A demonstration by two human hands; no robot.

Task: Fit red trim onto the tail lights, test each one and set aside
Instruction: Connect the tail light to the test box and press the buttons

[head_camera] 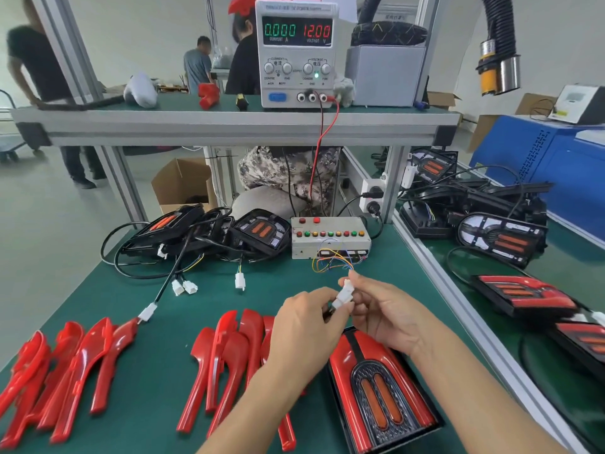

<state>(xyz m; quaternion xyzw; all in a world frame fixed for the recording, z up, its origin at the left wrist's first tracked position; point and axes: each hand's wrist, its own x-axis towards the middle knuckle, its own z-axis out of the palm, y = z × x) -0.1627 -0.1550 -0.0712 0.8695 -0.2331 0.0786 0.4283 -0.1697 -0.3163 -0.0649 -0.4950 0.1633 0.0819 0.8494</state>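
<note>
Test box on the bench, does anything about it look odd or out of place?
Mostly the wiring: the test box has thin coloured wires spilling from its front in a loose tangle, not bundled. Otherwise nothing looks damaged. Both hands, left hand and right hand, hold the white connectors.

Frame centre: left hand (306,317) & right hand (388,314) pinch white connectors (343,296) together. Trimmed tail light (376,391) at bottom, red trim pieces (229,358) lower left, test box (330,237) above.
</note>
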